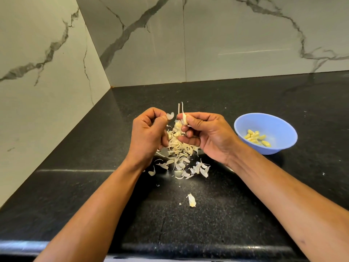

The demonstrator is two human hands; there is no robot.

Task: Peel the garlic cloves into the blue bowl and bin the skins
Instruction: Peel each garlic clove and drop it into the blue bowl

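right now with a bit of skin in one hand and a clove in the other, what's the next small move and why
Probably let the left hand drop its skin onto the pile, then pinch the clove again. The right hand holds that clove with skin still trailing from its tip, so it looks not yet ready for the bowl.

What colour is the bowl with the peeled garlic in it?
Light blue. The bowl shows in the head view, to the right of the hands, on the black counter.
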